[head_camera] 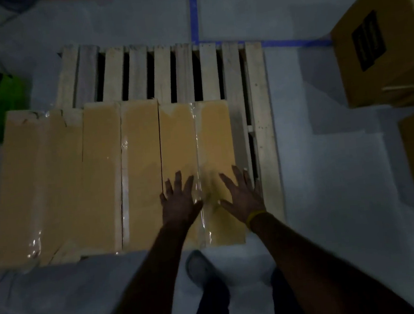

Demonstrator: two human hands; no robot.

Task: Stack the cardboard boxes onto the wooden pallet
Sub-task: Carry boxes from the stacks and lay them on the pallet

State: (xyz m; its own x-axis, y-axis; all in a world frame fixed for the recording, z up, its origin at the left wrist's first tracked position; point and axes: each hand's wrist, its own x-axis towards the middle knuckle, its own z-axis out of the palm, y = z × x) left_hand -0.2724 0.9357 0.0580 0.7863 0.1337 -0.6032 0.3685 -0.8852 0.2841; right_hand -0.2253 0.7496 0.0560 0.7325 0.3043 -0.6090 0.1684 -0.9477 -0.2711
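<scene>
Feet: a grey shoe stands on the pale floor just short of the pallet's near edge.
Left hand: the left hand, fingers spread wide and holding nothing, hovers over or rests on the rightmost box; contact cannot be told.
Right hand: the right hand, a yellow band at the wrist, is equally splayed on the other side of the box's clear tape seam, apparently to square or settle the carton.
Rightmost box: the taped cardboard box lies flat along the wooden pallet's near edge, butted against its neighbours.
Row: a second carton and a wider left carton fill the near edge to the left corner.
Pallet: far slats and the right edge remain bare, leaving room for more.
Waiting stock: two brown boxes sit on the floor well to the right, apparently next.
Floor: blue tape lines mark the far side.
</scene>
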